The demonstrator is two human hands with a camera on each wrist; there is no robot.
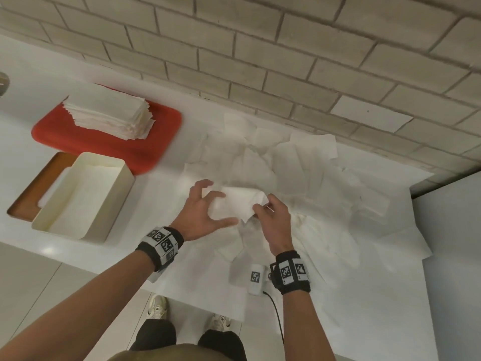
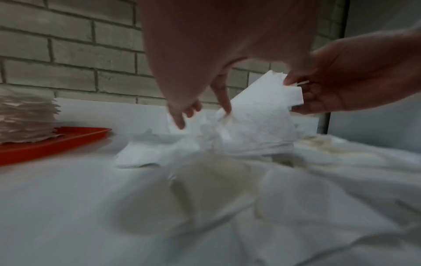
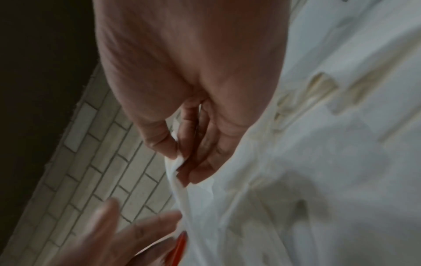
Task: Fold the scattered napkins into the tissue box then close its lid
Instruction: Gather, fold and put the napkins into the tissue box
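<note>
We hold one crumpled white paper napkin (image 1: pixel 238 204) above the scattered white napkins (image 1: pixel 299 162) on the white counter (image 1: pixel 161 194), its long axis running left to right. Our right hand (image 1: pixel 273 217) pinches its right end, knuckles up. Our left hand (image 1: pixel 205 212) spreads wide at its left end, fingers loosely curved, fingertips (image 2: pixel 225 106) touching it. The open cream rectangular tissue box (image 1: pixel 86 196) stands at left, long axis near to far.
</note>
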